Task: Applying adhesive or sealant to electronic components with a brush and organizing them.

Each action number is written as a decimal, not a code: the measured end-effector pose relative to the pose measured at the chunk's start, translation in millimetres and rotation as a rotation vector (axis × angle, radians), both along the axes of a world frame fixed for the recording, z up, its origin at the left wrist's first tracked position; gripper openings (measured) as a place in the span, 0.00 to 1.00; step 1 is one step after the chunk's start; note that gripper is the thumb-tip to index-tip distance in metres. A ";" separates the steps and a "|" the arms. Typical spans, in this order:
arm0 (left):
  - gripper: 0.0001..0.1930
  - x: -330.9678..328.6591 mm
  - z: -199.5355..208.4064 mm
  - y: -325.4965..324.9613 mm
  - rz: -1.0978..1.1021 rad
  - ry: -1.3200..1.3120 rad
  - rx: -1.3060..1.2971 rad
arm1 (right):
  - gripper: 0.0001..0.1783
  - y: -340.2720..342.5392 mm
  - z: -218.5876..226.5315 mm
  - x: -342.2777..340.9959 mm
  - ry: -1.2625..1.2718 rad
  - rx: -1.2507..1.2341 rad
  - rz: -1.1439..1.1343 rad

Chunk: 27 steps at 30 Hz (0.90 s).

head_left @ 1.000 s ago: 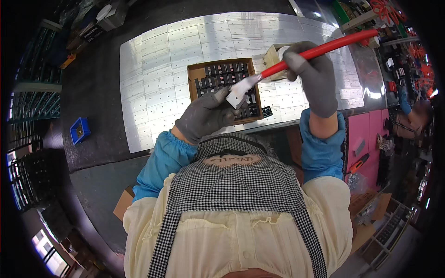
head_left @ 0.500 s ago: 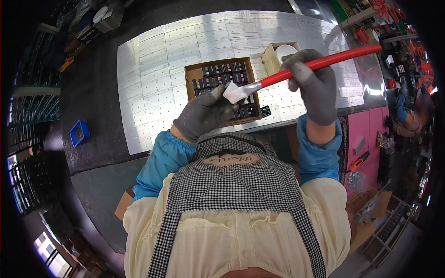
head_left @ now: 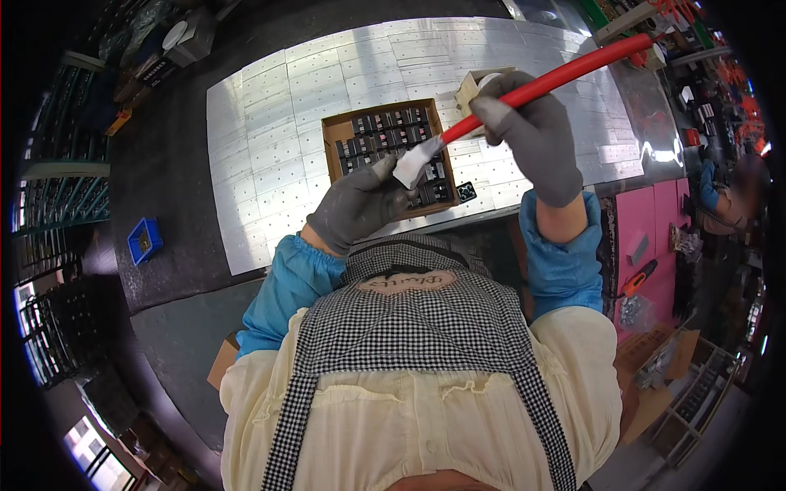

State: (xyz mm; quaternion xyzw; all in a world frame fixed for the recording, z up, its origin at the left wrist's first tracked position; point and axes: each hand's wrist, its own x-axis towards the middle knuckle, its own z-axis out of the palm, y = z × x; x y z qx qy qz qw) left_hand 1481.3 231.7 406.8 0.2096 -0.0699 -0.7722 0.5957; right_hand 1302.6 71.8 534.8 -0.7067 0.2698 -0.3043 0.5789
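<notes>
My right hand (head_left: 532, 135), in a grey glove, grips a paint brush (head_left: 565, 75) by its long red handle. The handle points up to the right. White bristles (head_left: 412, 166) at the brush's other end lie over the fingertips of my gloved left hand (head_left: 356, 204). That hand is closed, thumb against fingers, and whatever it pinches is hidden behind the bristles and fingers. Just beyond it, a shallow cardboard box (head_left: 334, 135) holds rows of small black parts (head_left: 391, 121). One loose black part (head_left: 466, 191) rests outside the box's right side.
Perforated metal plates (head_left: 270, 155) cover the tabletop. A small wooden box (head_left: 468, 90) with a white round thing stands behind my right hand. A blue bin (head_left: 143, 240) is at the left. Pink sheeting (head_left: 634, 217) lies at the right, and a co-worker (head_left: 733, 192) is farther right.
My right hand has moved slightly left, tipping the brush handle more steeply upward. The bristles have swung to point more downward over my left fingertips. My left hand has hardly moved.
</notes>
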 end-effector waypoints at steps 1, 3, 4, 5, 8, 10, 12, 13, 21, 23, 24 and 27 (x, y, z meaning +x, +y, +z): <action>0.21 0.3 0.4 0.7 0.012 -0.006 -0.004 | 0.15 -1.8 3.6 -0.9 -0.004 -0.027 -0.039; 0.21 2.3 0.3 1.0 0.021 -0.012 -0.013 | 0.15 -2.4 9.5 -5.3 -0.020 -0.029 -0.139; 0.21 3.6 -0.3 0.7 -0.006 -0.133 -0.059 | 0.15 -0.4 9.5 -6.8 -0.042 -0.049 -0.093; 0.21 3.7 -1.9 0.6 -0.034 -0.297 -0.029 | 0.15 2.4 7.6 -9.1 -0.053 -0.033 -0.009; 0.22 -4.4 -10.4 2.3 0.038 0.112 0.047 | 0.14 7.3 -10.6 -7.2 -0.069 -0.099 0.071; 0.23 -0.5 -15.4 4.7 0.039 0.066 -0.013 | 0.14 -7.0 -21.0 -10.8 -0.105 -0.088 -0.053; 0.23 -2.8 -21.3 9.8 0.117 -0.808 -0.154 | 0.17 -21.7 -31.5 -18.6 -0.139 -0.026 -0.221; 0.23 4.5 -24.2 4.4 0.072 -0.069 -0.068 | 0.19 -24.5 -36.9 -28.6 -0.220 0.007 -0.212; 0.22 16.4 -47.0 -19.7 -0.035 0.183 0.158 | 0.14 24.8 -90.8 -58.1 -0.772 0.616 -0.206; 0.22 11.4 -41.3 -26.3 -0.017 0.187 0.232 | 0.15 22.1 -103.3 -64.3 -0.846 0.571 -0.256; 0.22 6.6 -37.6 -28.6 -0.041 0.175 0.227 | 0.15 21.7 -107.7 -66.9 -0.902 0.561 -0.258; 0.24 -11.3 -25.9 -35.5 -0.112 0.076 0.059 | 0.15 24.1 -115.0 -83.8 -0.930 0.450 -0.238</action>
